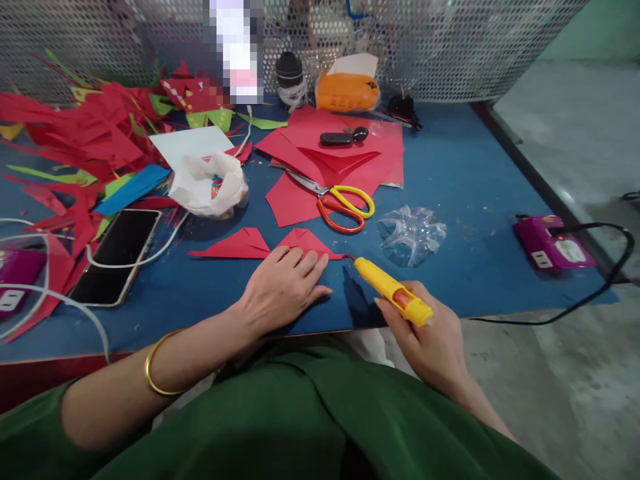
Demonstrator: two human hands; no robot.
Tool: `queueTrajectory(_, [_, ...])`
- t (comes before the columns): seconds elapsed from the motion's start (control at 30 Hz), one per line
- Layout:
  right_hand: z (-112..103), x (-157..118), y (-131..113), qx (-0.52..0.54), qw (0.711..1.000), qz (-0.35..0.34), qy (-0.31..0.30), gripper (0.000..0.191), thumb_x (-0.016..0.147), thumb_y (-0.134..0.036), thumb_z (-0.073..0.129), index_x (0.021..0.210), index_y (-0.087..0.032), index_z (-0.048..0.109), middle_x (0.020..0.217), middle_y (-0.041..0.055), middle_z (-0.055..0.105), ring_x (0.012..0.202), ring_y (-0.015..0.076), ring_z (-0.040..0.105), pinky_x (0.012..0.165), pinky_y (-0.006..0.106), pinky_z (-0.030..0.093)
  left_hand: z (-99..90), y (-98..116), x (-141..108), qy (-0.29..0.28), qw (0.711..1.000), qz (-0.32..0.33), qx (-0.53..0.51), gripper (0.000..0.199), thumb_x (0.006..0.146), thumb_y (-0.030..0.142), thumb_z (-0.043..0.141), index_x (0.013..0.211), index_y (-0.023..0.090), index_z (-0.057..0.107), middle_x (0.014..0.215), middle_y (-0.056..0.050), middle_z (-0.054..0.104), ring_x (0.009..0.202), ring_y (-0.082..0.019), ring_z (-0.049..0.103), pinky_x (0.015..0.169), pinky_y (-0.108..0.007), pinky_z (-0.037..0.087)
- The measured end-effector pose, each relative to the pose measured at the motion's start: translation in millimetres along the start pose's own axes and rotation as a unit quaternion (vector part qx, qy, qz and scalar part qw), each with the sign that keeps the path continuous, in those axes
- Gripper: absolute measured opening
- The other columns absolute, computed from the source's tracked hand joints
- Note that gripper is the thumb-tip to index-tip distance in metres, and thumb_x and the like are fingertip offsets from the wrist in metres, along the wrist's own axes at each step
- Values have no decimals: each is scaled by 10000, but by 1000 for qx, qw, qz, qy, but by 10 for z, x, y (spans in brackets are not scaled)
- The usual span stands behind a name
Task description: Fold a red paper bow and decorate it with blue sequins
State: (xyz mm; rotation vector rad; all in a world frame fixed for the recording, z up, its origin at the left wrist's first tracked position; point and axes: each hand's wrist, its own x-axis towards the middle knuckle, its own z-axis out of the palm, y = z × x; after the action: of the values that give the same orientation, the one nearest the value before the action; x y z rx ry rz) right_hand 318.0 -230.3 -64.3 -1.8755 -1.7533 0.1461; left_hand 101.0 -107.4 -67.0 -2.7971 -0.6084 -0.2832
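Note:
My left hand (pixel 283 287) lies flat near the table's front edge, its fingers resting on the lower part of a folded red paper piece (pixel 305 241). A similar red paper piece (pixel 240 245) lies just left of it. My right hand (pixel 435 333) is wrapped round a yellow glue gun (pixel 390 288), its dark nozzle pointing left and close to the paper's right tip. I cannot tell whether the nozzle touches the paper. Beyond the hands lie scissors (pixel 345 207) with one yellow and one red handle, partly on red paper sheets (pixel 295 200).
Crumpled clear plastic (pixel 413 235) sits right of the scissors. A purple power box (pixel 553 243) with a black cable stands at the right. At the left are red paper scraps (pixel 100 133), a phone (pixel 117 257), white cables and a white bag (pixel 207 187). Perforated mesh (pixel 450 47) borders the back.

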Motion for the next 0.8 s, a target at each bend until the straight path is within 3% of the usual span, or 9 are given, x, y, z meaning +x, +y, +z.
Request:
queueTrajectory(0.2, [-13, -89, 25, 11, 1000, 1, 10, 258, 970, -443, 511, 904, -203, 578, 644, -16, 633, 528, 140, 595, 504, 249, 397, -70, 114, 67, -66, 997, -27, -31, 662, 965, 600, 456, 1230, 22, 641, 1047, -141, 690, 918, -292, 604, 833, -408, 452])
queueTrajectory(0.37, [-138, -78, 110, 19, 996, 49, 76, 243, 955, -416, 533, 995, -188, 610, 842, 54, 694, 656, 169, 636, 586, 282, 447, -47, 162, 76, -71, 995, -47, -58, 721, 960, 646, 414, 1251, 19, 618, 1137, -158, 672, 1017, -289, 588, 899, -377, 447])
queueTrajectory(0.5, [-267, 149, 249, -53, 988, 101, 105, 298, 925, -383, 508, 1101, -155, 587, 921, 116, 677, 735, 229, 632, 623, 341, 461, -44, 161, 69, -75, 994, -58, -58, 704, 983, 616, 383, 1352, 44, 563, 1193, -164, 655, 1055, -303, 581, 884, -403, 447])
queueTrajectory(0.63, [-278, 454, 404, -133, 985, 73, 81, 377, 827, -266, 532, 1175, -132, 592, 1098, 190, 641, 917, 304, 635, 755, 428, 504, -73, 187, 90, -92, 992, -77, -49, 666, 985, 609, 388, 1351, 86, 577, 1206, -157, 650, 1071, -308, 576, 879, -415, 434])
queueTrajectory(0.8, [-182, 683, 491, -206, 976, 53, 51, 355, 824, -221, 519, 1140, -115, 641, 1182, 229, 603, 936, 321, 622, 796, 466, 511, -76, 257, 80, -84, 990, -98, -58, 721, 962, 643, 410, 1362, 65, 569, 1225, -172, 644, 1085, -306, 567, 932, -418, 416])
